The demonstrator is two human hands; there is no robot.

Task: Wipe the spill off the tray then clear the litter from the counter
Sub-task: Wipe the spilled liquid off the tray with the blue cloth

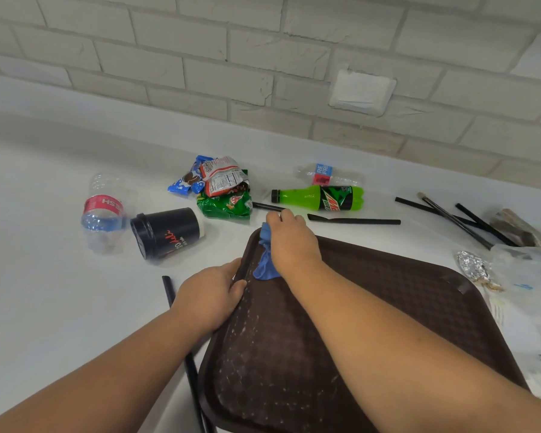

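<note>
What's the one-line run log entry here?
phase: wiping | right hand: shut on blue cloth | left hand: steadies brown plastic tray | litter: uncleared

Two forearms enter from the near edge, both bare to the limit of view: no sleeves or cuffs showing. Left hand [211, 296] and right hand [291, 242] ungloved; no rings, watch, bracelet or wristband visible on either wrist. Fingers [238, 287] of the left hand are short and rounded, nails trimmed close and unpainted where they show; right-hand nails cannot be made out from this angle.
</note>
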